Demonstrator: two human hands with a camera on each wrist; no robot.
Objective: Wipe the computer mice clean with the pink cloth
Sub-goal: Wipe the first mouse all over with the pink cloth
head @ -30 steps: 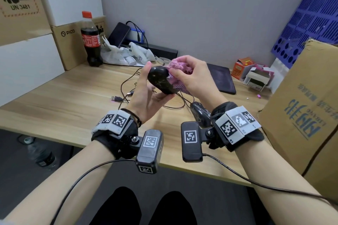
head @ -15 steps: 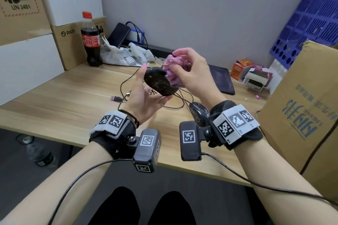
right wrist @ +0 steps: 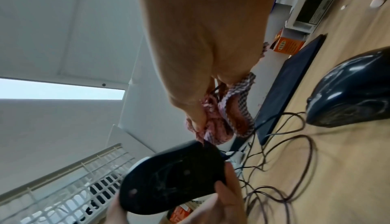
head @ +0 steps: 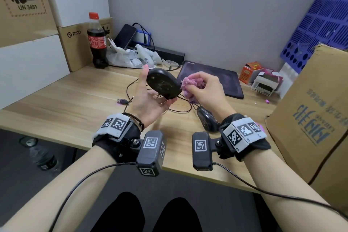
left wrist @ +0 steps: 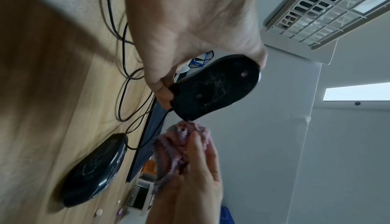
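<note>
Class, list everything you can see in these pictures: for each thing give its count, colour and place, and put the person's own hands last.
Computer mice: 2, black; held mouse upturned in the left hand, second mouse on the desk.
Pink cloth: 1, bunched in the right hand.
Cola bottle: 1, red cap, desk's far left.
Mouse pad: 1, dark, behind the hands.
Orange box: 1, far right.
Cardboard box: 1, brown, right edge.
Left hand: grips held mouse.
Right hand: grips cloth.

Cluttered office desk (head: 56, 100): stacked cardboard boxes (head: 75, 43), cables (head: 131, 84).
</note>
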